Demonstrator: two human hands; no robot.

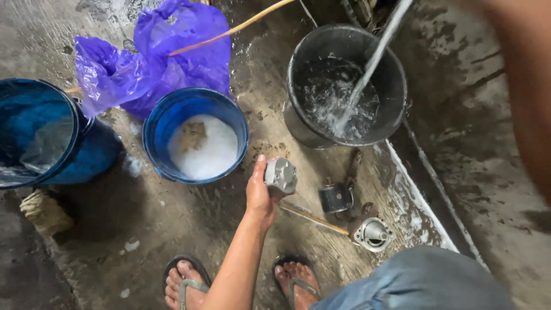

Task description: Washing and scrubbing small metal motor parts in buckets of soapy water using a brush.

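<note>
My left hand (pixel 259 192) reaches forward above my sandalled feet (pixel 186 281) and grips a grey cast metal part (pixel 280 175). It holds the part over the wet concrete floor, just right of a blue bucket (pixel 158 123) with white foam inside. On the floor to the right of the hand lie a dark metal part (pixel 336 198), a thin stick-like tool (pixel 313 218) and a round silvery metal housing (pixel 372 233). Only a blurred forearm (pixel 525 86) shows at the right edge; my right hand is out of frame.
Water streams into a black bucket (pixel 304 74) at the top centre. A larger blue tub (pixel 92 155) stands at the left, with a purple plastic bag (pixel 155 57) behind it. A drain channel (pixel 436 189) runs along the right. A rag (pixel 43 209) lies at the left.
</note>
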